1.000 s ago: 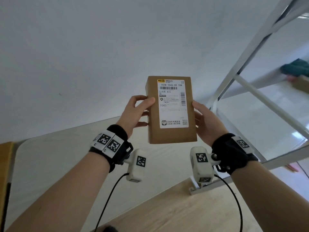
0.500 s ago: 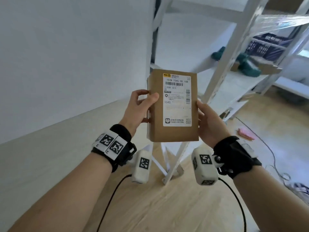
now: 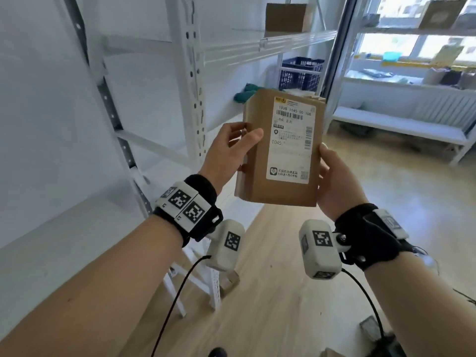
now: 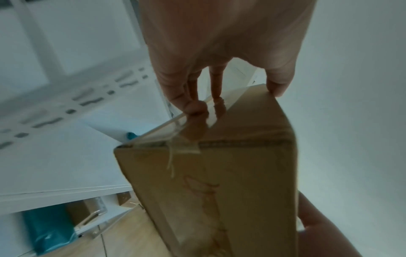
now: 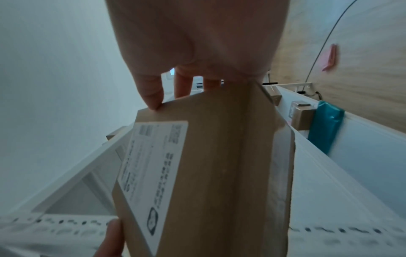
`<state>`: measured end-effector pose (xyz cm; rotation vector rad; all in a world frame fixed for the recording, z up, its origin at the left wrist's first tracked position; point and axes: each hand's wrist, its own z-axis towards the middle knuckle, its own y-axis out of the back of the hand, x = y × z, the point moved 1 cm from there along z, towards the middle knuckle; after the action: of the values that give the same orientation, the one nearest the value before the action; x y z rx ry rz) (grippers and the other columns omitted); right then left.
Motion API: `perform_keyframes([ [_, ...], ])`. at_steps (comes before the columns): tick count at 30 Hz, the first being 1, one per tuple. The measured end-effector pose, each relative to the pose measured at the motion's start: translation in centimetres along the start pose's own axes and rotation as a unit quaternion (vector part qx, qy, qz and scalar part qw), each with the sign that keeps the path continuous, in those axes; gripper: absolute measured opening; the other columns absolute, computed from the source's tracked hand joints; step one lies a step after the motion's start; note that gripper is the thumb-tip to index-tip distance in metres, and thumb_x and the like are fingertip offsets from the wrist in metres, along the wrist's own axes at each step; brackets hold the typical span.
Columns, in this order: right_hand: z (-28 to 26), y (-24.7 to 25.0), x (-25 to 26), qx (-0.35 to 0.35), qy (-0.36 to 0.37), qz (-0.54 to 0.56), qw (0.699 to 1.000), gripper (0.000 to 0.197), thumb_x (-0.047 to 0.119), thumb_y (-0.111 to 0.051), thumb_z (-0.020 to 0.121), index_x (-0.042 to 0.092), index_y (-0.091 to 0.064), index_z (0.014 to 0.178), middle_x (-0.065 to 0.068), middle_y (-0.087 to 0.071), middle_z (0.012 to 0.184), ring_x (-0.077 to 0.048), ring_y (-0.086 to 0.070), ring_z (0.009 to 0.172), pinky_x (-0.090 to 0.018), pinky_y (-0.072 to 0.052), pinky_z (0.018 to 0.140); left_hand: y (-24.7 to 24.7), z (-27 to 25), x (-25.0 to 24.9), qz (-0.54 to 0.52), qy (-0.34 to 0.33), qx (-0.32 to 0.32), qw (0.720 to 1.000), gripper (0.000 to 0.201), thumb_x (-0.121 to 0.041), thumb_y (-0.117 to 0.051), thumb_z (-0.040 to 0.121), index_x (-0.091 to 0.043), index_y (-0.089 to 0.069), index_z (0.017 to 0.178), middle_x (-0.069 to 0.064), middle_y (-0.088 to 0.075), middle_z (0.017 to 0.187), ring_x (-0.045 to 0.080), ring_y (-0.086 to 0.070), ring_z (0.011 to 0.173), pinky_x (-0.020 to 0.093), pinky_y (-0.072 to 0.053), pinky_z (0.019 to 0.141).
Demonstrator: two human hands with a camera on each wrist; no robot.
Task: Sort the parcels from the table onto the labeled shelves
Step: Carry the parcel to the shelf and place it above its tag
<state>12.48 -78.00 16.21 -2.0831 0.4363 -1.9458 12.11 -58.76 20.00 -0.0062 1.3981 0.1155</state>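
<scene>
The view has swung right to white shelves point(image 3: 268, 45); both hands, left hand point(image 3: 228, 153) and right hand point(image 3: 334, 181), grip the upright parcel point(image 3: 257, 161), label facing near, a shelf post point(image 3: 190, 81) at left.

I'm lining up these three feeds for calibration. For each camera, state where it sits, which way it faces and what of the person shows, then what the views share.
Head: worn on the head, facing forward and down at the brown cardboard parcel with a white shipping label, white metal shelving behind; both forearms, left hand, right hand.
Left wrist: looks along the left hand at the parcel's taped side; right hand's edge below.
Right wrist: looks along the right hand at the label face; left thumb below.
Shared: parcel, shelving.
</scene>
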Motion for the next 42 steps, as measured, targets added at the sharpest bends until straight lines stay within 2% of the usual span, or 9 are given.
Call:
perform_keyframes([
  [2, 1.6, 0.9, 1.4, -0.017, 0.016, 0.005, 1.000, 0.029, 0.042, -0.053, 0.090, 0.029, -0.069, 0.110, 0.006, -0.069, 0.097, -0.021, -0.059, 0.106, -0.046, -0.042, 0.107, -1.9, 1.9, -0.5, -0.005, -0.011, 0.003, 1.000, 0.042, -0.042, -0.062, 0.084, -0.023, -0.053, 0.121, -0.002, -0.061, 0.124, 0.016, -0.058, 0.117, 0.049, -0.054, 0.091],
  [6, 5.5, 1.7, 4.7, -0.027, 0.045, 0.013, 0.999, 0.028, 0.043, -0.053, 0.090, 0.028, -0.068, 0.109, 0.002, -0.068, 0.107, -0.027, -0.056, 0.126, -0.053, -0.041, 0.107, -4.9, 6.4, -1.7, -0.018, -0.052, 0.006, 0.998, 0.045, -0.038, -0.059, 0.088, -0.019, -0.053, 0.128, -0.001, -0.062, 0.123, 0.013, -0.059, 0.109, 0.045, -0.054, 0.091],
  [12, 14.1, 2.0, 11.9, -0.006, 0.098, 0.009, 0.995, 0.035, 0.044, -0.056, 0.087, 0.025, -0.069, 0.114, 0.000, -0.070, 0.111, -0.027, -0.059, 0.121, -0.055, -0.045, 0.102, -8.6, 15.4, -5.5, -0.031, -0.118, -0.018, 0.992, 0.051, -0.043, -0.058, 0.084, -0.018, -0.055, 0.129, 0.001, -0.065, 0.122, 0.018, -0.061, 0.113, 0.045, -0.056, 0.088],
  [18, 22.9, 0.5, 17.6, 0.049, 0.135, -0.012, 0.990, 0.022, 0.040, -0.051, 0.093, 0.027, -0.069, 0.095, 0.015, -0.071, 0.068, -0.015, -0.062, 0.090, -0.051, -0.044, 0.105, -9.7, 23.6, -8.7, -0.031, -0.164, -0.054, 0.985, 0.048, -0.043, -0.056, 0.086, -0.018, -0.056, 0.128, -0.002, -0.066, 0.118, 0.017, -0.062, 0.112, 0.043, -0.056, 0.088],
  [26, 31.8, -1.8, 22.4, 0.171, 0.165, -0.015, 0.971, 0.023, 0.038, -0.050, 0.094, 0.031, -0.069, 0.085, 0.011, -0.071, 0.081, -0.017, -0.060, 0.096, -0.049, -0.039, 0.109, -9.7, 30.3, -11.6, -0.028, -0.221, -0.136, 0.965, 0.051, -0.045, -0.058, 0.080, -0.020, -0.059, 0.125, -0.002, -0.066, 0.120, 0.011, -0.063, 0.108, 0.031, -0.055, 0.070],
  [29, 35.0, -3.0, 23.3, 0.250, 0.171, -0.043, 0.952, 0.024, 0.036, -0.047, 0.096, 0.032, -0.070, 0.093, 0.012, -0.071, 0.082, -0.013, -0.060, 0.088, -0.038, -0.047, 0.094, -9.2, 31.9, -11.9, -0.005, -0.219, -0.176, 0.960, 0.054, -0.046, -0.057, 0.081, -0.020, -0.057, 0.129, -0.001, -0.066, 0.123, 0.012, -0.062, 0.114, 0.024, -0.050, 0.062],
  [32, 38.3, -4.0, 24.6, 0.322, 0.173, -0.044, 0.930, 0.031, 0.032, -0.045, 0.097, 0.026, -0.065, 0.119, 0.013, -0.070, 0.085, -0.007, -0.062, 0.079, -0.024, -0.050, 0.072, -8.7, 33.4, -13.0, 0.030, -0.223, -0.223, 0.948, 0.048, -0.048, -0.057, 0.082, -0.024, -0.061, 0.123, -0.006, -0.067, 0.122, 0.013, -0.060, 0.117, 0.028, -0.051, 0.071],
  [35, 41.7, -5.2, 26.1, 0.390, 0.162, -0.051, 0.905, 0.037, 0.030, -0.046, 0.097, 0.026, -0.059, 0.131, 0.013, -0.068, 0.086, -0.005, -0.062, 0.077, -0.023, -0.049, 0.072, -8.9, 34.9, -14.3, 0.068, -0.215, -0.269, 0.936, 0.025, -0.047, -0.055, 0.089, -0.030, -0.063, 0.106, -0.012, -0.068, 0.107, 0.008, -0.062, 0.103, 0.029, -0.050, 0.078],
  [42, 48.1, -8.7, 27.6, 0.491, 0.093, -0.050, 0.865, 0.032, 0.024, -0.047, 0.096, 0.027, -0.062, 0.124, 0.012, -0.068, 0.087, -0.008, -0.061, 0.080, -0.024, -0.047, 0.072, -9.9, 38.1, -16.2, 0.124, -0.151, -0.377, 0.905, 0.025, -0.051, -0.049, 0.091, -0.030, -0.062, 0.096, -0.014, -0.068, 0.095, 0.005, -0.064, 0.088, 0.028, -0.048, 0.080],
])
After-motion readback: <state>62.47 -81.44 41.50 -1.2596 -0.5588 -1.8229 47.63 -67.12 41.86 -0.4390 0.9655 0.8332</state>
